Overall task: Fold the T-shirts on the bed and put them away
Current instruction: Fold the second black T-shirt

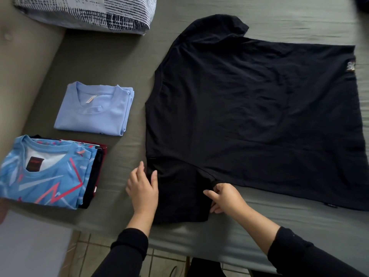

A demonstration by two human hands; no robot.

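Note:
A black T-shirt [249,116] lies spread flat on the grey-green bed sheet [279,222], its collar to the left and its hem to the right. Its near sleeve points toward me. My left hand [142,188] rests at the left edge of that sleeve, near the shoulder, with thumb and fingers on the cloth. My right hand [224,197] pinches the sleeve's right edge by the armpit with curled fingers. To the left lie a folded light-blue T-shirt [94,109] and a stack of folded shirts topped by a blue patterned one [46,172].
A patterned pillow [83,14] sits at the top left against a beige padded headboard [22,76]. The bed's near edge runs across the bottom, with tiled floor [111,256] below it. A dark item shows at the top right corner.

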